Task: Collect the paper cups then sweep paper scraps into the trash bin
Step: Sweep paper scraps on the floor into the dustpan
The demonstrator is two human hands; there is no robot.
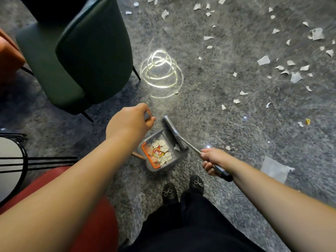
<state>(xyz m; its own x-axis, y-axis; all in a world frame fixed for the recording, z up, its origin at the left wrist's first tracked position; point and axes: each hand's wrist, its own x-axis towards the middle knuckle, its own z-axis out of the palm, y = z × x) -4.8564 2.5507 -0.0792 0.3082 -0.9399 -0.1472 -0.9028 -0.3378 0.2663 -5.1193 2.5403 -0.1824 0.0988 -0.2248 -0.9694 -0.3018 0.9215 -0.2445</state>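
A: Paper scraps [283, 68] lay mostly forward and to the right of the person, spread over the grey carpet [209, 99], well apart from the dustpan [160, 155]. A batch [162, 150] already sat inside the pan, against its orange comb [149, 157].

B: And the hands?

A: The right hand [211, 160] had its fingers [208, 165] curled round the broom handle [205, 157], near the black grip end. The broom head [174, 131] rested at the pan's mouth, its long axis running away from the person, up and slightly left.

B: The left?

A: The left hand [132, 120] was closed on the dustpan's upright handle [147, 115], fingers wrapped tight over the top.

B: So which hand was nearer the loose scraps?

A: The right, clearly. I judged the broom would need to swing out rightward and forward, then draw back toward the pan mouth. One large pale sheet [274, 169] lay close beside the right forearm too.

B: Any cups or bin?

A: Neither showed. A green chair [81, 57] stood at left, clear of the scatter.
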